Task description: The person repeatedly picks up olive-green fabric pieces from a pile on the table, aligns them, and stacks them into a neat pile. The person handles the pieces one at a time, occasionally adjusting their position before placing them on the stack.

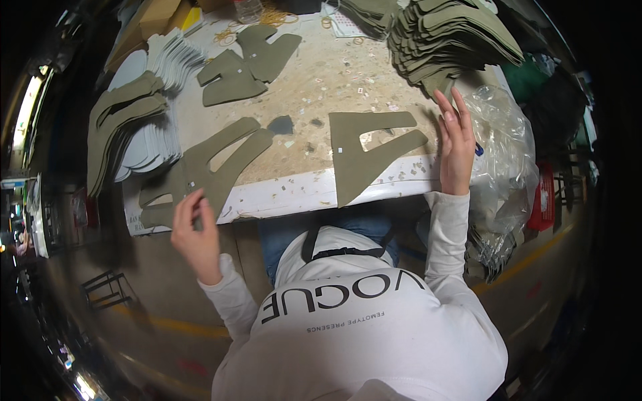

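My left hand (196, 234) hovers at the table's front edge, its fingers loosely bent and apart, with nothing visible in them. Just beyond its fingertips lie overlapping olive-green cut pieces (197, 164) with forked ends and a small white sticker. Raised at the right, my right hand (457, 147) has its fingers stretched out and holds nothing. Between the hands, a single forked olive cut piece (348, 170) lies flat near the front edge, also bearing a small white sticker (340, 150). Two more olive pieces (234, 87) lie farther back, partly overlapping, with stickers on them.
A tall stack of olive pieces (441, 47) stands at the back right, above a clear plastic bag (501, 147). Olive pieces (127, 113) and pale grey stacks (175, 60) fill the left side. Rubber bands (273, 18) and a small dark grey scrap (281, 125) lie on the table (321, 80).
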Demonstrator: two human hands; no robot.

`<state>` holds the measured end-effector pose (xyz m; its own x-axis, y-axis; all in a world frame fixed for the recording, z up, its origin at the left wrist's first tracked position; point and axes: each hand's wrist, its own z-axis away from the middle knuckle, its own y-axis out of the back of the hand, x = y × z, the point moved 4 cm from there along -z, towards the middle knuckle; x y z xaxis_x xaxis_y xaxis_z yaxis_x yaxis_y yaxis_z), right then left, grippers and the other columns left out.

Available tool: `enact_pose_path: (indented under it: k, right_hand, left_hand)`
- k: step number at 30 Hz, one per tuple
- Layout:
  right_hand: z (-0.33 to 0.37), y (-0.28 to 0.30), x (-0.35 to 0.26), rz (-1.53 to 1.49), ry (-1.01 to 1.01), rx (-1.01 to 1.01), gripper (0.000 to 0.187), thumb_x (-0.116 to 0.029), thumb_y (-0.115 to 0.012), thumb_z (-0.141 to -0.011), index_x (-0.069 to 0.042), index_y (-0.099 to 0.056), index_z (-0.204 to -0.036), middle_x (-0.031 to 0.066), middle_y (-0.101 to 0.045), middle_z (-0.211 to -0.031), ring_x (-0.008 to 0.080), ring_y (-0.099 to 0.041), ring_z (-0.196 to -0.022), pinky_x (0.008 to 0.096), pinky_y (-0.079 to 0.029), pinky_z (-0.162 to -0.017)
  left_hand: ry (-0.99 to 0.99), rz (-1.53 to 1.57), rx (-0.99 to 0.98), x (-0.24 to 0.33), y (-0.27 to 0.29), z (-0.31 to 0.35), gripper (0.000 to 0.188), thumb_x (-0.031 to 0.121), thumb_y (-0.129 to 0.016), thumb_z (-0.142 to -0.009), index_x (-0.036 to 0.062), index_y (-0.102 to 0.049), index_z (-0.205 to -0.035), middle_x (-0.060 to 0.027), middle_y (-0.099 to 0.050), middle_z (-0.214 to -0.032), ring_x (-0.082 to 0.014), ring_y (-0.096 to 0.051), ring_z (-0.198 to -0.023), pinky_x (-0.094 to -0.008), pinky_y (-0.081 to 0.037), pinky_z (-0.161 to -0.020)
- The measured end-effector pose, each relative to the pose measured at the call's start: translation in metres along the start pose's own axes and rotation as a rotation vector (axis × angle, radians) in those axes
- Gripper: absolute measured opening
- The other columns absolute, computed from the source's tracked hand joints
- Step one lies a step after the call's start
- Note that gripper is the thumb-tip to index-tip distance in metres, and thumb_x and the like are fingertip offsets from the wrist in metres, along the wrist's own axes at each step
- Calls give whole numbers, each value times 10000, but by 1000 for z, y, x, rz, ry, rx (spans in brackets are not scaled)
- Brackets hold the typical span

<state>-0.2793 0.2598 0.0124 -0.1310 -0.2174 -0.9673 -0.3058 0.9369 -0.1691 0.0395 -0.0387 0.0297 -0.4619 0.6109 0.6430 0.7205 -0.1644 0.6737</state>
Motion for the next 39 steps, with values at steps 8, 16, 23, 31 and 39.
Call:
enact_pose_path:
  k: [8, 16, 23, 31, 39]
  right_hand:
    - [38, -70, 4, 832, 410, -364, 279, -97, -659, -883, -47, -692, -1156, 122, -673, -1204, 344, -554, -1249, 411, -429, -1032]
    - [64, -97, 9, 782, 429, -525, 256, -77, -639, -885, -50, -697, -1132, 118, -664, -1164, 353, -565, -1197, 425, -433, -1014]
    - [74, -103, 1, 703, 411, -498, 225, -54, -664, -853, -37, -711, -1073, 117, -670, -1036, 305, -597, -1011, 379, -477, -880]
    - [109, -105, 1, 813, 441, -761, 493, -185, -755, -769, -87, -615, -1232, 92, -565, -1155, 279, -535, -1060, 373, -438, -864]
    - [119, -82, 7, 757, 465, -533, 461, -115, -729, -756, -71, -637, -1205, 104, -581, -1172, 293, -558, -1106, 400, -440, -918]
  left_hand:
    - [-34, -405, 95, -51, 23, 17, 293, 174, -741, -802, 65, -671, -1065, -95, -645, -1119, -317, -610, -1037, -401, -485, -893]
    - [79, -417, 143, -44, 22, 19, 282, 209, -759, -756, 98, -684, -1005, -39, -661, -1102, -297, -631, -993, -416, -493, -864]
    - [62, -398, 164, -50, 23, 10, 179, 152, -734, -754, 83, -695, -915, -63, -709, -1012, -294, -676, -903, -380, -524, -794]
    - [161, 137, 39, -7, -4, -38, 139, 17, -665, -842, -31, -682, -972, -99, -704, -890, -144, -663, -797, -285, -553, -764]
    - [-142, 189, -424, 102, -97, 2, 150, 96, -716, -820, 15, -681, -942, -108, -698, -958, -231, -695, -812, -315, -565, -692]
